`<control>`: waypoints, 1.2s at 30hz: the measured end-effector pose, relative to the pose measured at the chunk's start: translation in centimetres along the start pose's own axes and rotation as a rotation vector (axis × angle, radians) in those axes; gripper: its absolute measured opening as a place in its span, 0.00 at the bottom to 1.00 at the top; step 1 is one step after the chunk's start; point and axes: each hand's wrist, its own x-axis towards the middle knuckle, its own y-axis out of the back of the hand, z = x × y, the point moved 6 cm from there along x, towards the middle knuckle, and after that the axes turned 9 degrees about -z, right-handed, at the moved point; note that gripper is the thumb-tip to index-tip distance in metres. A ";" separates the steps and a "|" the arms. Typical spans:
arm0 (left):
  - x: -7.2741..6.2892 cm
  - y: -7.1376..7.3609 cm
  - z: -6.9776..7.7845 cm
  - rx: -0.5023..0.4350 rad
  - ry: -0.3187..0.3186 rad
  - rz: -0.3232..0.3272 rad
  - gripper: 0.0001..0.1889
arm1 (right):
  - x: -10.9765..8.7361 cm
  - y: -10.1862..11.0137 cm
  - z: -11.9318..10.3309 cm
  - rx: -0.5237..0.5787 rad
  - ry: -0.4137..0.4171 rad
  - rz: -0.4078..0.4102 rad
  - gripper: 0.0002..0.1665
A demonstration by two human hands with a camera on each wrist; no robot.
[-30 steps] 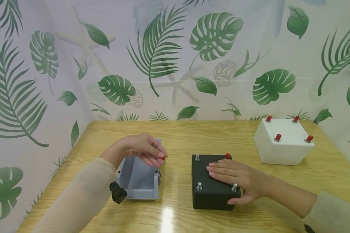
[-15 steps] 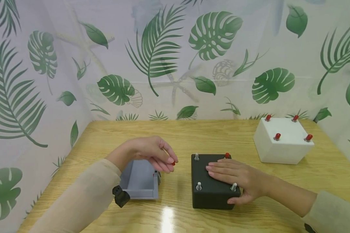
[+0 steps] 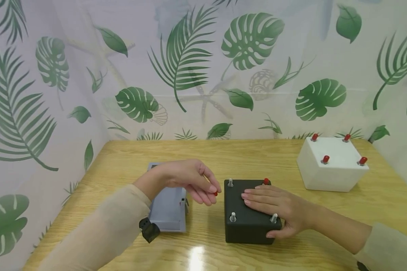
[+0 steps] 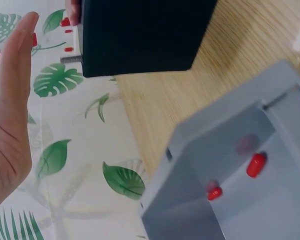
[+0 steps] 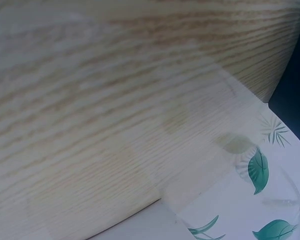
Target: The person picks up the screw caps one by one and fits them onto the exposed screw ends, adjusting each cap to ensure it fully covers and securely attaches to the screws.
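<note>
My left hand (image 3: 193, 178) pinches a small red cap (image 3: 215, 194) between thumb and fingertips, just left of the black box (image 3: 235, 205). Metal threaded studs stand at three of the box's top corners, one being the far left stud (image 3: 230, 183). Another red cap (image 3: 266, 181) covers the far right corner. Flat across the top lies my right hand (image 3: 279, 205), fingers straight, its thumb down at the near right side. Under my left forearm sits a grey bin (image 3: 169, 226); the left wrist view shows a loose red cap (image 4: 256, 165) and a smaller-looking one inside.
A white box (image 3: 335, 177) at the back right carries red caps on its top corners. The wooden table (image 3: 203, 154) meets a leaf-patterned cloth (image 3: 196, 124) behind and at the sides. The right wrist view shows mostly blurred table and cloth.
My left hand has moved right with the red cap, from over the grey bin to beside the black box. My right hand stays in place on the box.
</note>
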 end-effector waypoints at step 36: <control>5.2 -6.6 5.6 0.182 -0.092 -0.113 0.09 | -0.7 0.1 -0.1 -0.079 0.078 0.067 0.35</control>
